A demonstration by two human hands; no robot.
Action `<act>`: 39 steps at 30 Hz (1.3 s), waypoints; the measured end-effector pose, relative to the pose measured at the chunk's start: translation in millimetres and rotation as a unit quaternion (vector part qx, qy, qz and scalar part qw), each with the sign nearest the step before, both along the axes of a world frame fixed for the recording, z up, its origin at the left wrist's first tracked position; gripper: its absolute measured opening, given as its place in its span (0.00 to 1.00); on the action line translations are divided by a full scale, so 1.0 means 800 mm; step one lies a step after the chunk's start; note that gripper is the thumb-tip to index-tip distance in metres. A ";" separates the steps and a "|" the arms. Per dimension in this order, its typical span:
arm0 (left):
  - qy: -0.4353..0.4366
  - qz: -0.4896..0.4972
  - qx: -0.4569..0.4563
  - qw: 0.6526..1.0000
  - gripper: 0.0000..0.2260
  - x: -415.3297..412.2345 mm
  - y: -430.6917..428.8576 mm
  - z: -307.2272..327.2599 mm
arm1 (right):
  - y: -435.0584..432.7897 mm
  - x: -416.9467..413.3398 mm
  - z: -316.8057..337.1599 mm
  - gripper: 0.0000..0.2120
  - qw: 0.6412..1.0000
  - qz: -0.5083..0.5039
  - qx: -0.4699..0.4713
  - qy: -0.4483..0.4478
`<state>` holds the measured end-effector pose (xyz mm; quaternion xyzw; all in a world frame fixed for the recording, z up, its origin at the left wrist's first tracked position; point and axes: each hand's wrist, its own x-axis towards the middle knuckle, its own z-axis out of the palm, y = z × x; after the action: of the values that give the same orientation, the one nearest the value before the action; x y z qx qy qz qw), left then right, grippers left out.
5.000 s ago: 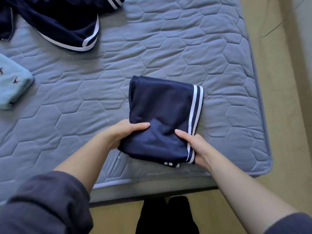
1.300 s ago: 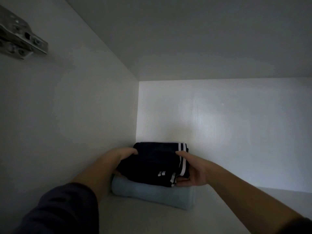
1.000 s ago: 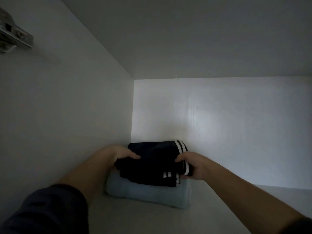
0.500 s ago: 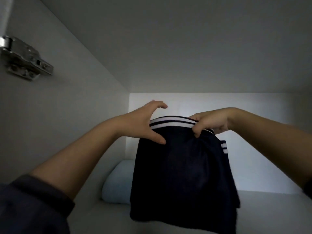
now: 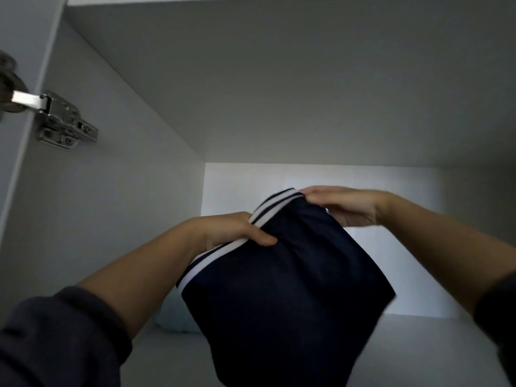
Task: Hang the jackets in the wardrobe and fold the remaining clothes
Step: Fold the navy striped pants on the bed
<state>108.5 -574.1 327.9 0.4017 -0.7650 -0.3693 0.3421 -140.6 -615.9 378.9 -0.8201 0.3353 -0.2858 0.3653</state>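
A navy garment (image 5: 282, 297) with a white-striped edge hangs in the air inside a white wardrobe compartment. My left hand (image 5: 234, 231) grips its striped edge, thumb on the near side of the cloth. My right hand (image 5: 343, 205) holds the far upper end of the same edge, fingers laid over the top. The cloth hangs down, partly unfolded, and tilts to the right. A folded light blue garment (image 5: 174, 317) lies on the shelf in the back left corner, mostly hidden behind the navy cloth and my left forearm.
The white shelf floor (image 5: 418, 353) runs to the right of the clothes. The left side wall carries a metal door hinge (image 5: 61, 121). The compartment's ceiling (image 5: 307, 79) is low above my hands, and the back wall (image 5: 377, 180) is close behind them.
The navy garment was folded flat on the light blue one a second ago. Both hands have lifted it off by its striped edge, it hangs open, and it has now tilted rightward.
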 end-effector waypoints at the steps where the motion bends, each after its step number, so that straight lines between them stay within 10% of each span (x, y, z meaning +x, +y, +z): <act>1: 0.043 0.003 -0.001 0.999 0.15 0.004 0.001 0.001 | -0.007 -0.011 -0.014 0.37 0.996 -0.004 0.041 -0.075; 9: 0.287 0.028 0.016 0.957 0.08 0.035 -0.030 0.007 | -0.040 0.003 -0.131 0.34 0.929 -0.021 0.230 -0.288; 16: 0.247 0.152 0.109 0.951 0.16 0.075 -0.087 -0.020 | -0.056 0.044 -0.114 0.44 0.911 -0.081 0.208 -0.347; 20: 0.218 0.182 0.112 0.952 0.15 0.091 -0.119 -0.020 | -0.068 0.079 -0.111 0.22 0.932 -0.090 0.178 -0.303; 24: 0.075 0.302 0.020 0.950 0.24 0.100 -0.169 0.003 | -0.107 0.109 -0.100 0.10 0.926 -0.176 0.160 -0.293; 30: -0.313 0.425 -0.014 0.850 0.24 0.095 -0.256 -0.063 | -0.204 0.159 -0.177 0.11 0.940 -0.241 0.203 -0.134; 34: -0.334 0.440 -0.016 0.833 0.21 0.113 -0.299 -0.074 | -0.240 0.178 -0.175 0.32 0.925 -0.222 0.158 -0.264; 39: -0.331 0.490 -0.032 0.805 0.22 0.132 -0.332 -0.111 | -0.253 0.188 -0.199 0.34 0.942 -0.228 0.159 -0.185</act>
<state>214.1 -839.9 239.0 0.8102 -0.5442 0.0276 0.2160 9.6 -818.2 219.6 -0.5853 0.4811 -0.4512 0.4716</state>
